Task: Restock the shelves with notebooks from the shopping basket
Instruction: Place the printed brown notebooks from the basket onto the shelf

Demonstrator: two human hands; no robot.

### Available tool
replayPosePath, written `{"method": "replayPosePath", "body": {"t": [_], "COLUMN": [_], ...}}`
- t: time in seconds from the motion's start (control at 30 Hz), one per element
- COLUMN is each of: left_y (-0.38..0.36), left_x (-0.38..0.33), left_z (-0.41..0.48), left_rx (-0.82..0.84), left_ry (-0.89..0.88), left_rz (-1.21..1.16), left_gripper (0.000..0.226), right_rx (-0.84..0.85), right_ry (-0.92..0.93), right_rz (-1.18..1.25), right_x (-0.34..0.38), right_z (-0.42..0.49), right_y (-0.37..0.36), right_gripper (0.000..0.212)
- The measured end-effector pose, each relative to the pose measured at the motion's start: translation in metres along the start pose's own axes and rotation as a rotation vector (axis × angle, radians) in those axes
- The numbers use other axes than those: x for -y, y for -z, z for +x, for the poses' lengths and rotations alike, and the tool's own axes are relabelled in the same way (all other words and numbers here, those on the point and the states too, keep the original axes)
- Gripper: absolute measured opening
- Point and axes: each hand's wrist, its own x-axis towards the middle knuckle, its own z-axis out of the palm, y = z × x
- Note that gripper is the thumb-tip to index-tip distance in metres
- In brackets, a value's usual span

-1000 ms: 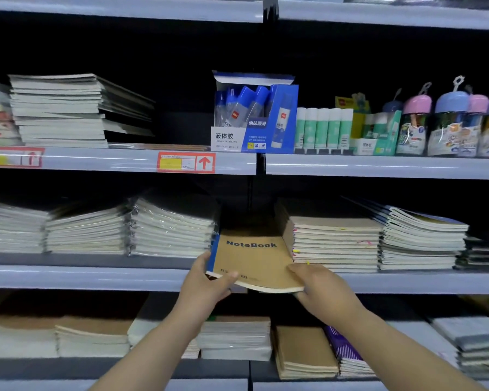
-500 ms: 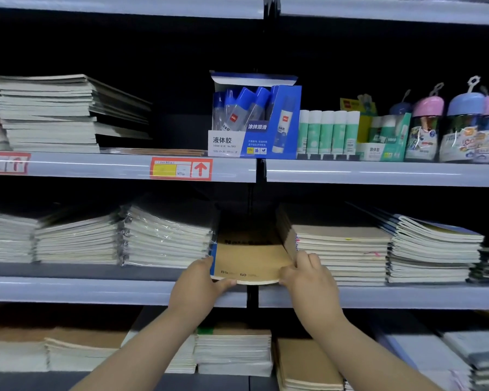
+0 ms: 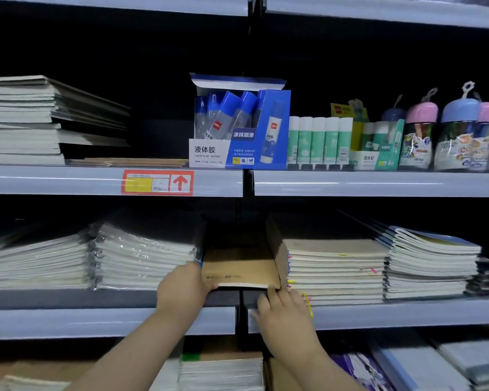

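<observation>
Notebook of matte brown kraft paper (image 3: 239,270) lies flat on the grey shelf (image 3: 110,320) between a glossy plastic-wrapped stack (image 3: 144,258) and a cream-paged stack (image 3: 333,269), its back half lost in shadow; left hand (image 3: 181,289) grips its front corner; blurred right hand (image 3: 285,314) touches the other corner, grasp impossible to tell

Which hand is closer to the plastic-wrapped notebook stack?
Left. The left hand is beside the right corner of the plastic-wrapped stack; the right hand is farther right, beyond the brown notebook.

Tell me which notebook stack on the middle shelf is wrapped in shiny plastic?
The stack just left of the brown notebook; its clear wrap glints, while the other stacks look unwrapped, showing bare paper edges.
</observation>
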Motion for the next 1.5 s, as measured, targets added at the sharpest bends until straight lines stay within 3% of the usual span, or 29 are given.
{"method": "replayPosePath", "body": {"t": [0.17, 0.33, 0.43, 0.57, 0.87, 0.93, 1.03, 1.1, 1.2, 1.27, 1.5], "left_y": [-0.001, -0.006, -0.010, -0.015, -0.005, 0.002, 0.014, 0.020, 0.028, 0.028, 0.014], "left_x": [-0.004, -0.007, -0.005, -0.001, 0.008, 0.011, 0.011, 0.010, 0.011, 0.015, 0.026], "left_z": [0.023, 0.030, 0.028, 0.023, 0.002, -0.004, -0.019, -0.027, -0.041, -0.052, -0.087], "left_rx": [0.009, -0.021, -0.032, -0.043, -0.017, 0.007, 0.024, 0.089, 0.328, 0.401, 0.462], "left_ry": [-0.108, -0.139, -0.142, -0.124, -0.008, -0.022, -0.091, -0.084, 0.119, 0.193, 0.242], "left_rz": [0.186, 0.174, 0.175, 0.098, -0.466, -0.628, -0.760, -0.828, -1.134, -1.304, -1.379], "left_gripper": [0.023, 0.020, 0.026, 0.017, 0.015, 0.019, 0.023, 0.031, 0.047, 0.057, 0.067], "right_rx": [-0.066, -0.217, -0.211, -0.186, -0.092, -0.022, 0.124, 0.145, 0.146, 0.135, 0.223], "right_ry": [-0.048, -0.007, 0.020, 0.022, -0.009, -0.022, -0.029, -0.056, -0.086, -0.095, -0.066], "right_rz": [-0.133, -0.129, -0.139, -0.114, -0.040, -0.026, 0.071, 0.123, 0.254, 0.398, 0.560], "right_x": [-0.001, -0.005, -0.007, -0.004, -0.002, -0.002, -0.005, -0.005, -0.003, 0.003, 0.020], "right_z": [0.005, 0.012, 0.010, 0.008, 0.010, 0.010, 0.011, 0.010, -0.001, -0.011, -0.044], "right_y": [-0.017, -0.021, -0.025, -0.025, -0.008, -0.001, 0.003, 0.008, 0.014, 0.021, 0.041], "right_gripper": [0.036, 0.038, 0.027, 0.031, 0.028, 0.025, 0.038, 0.043, 0.045, 0.046, 0.060]}}
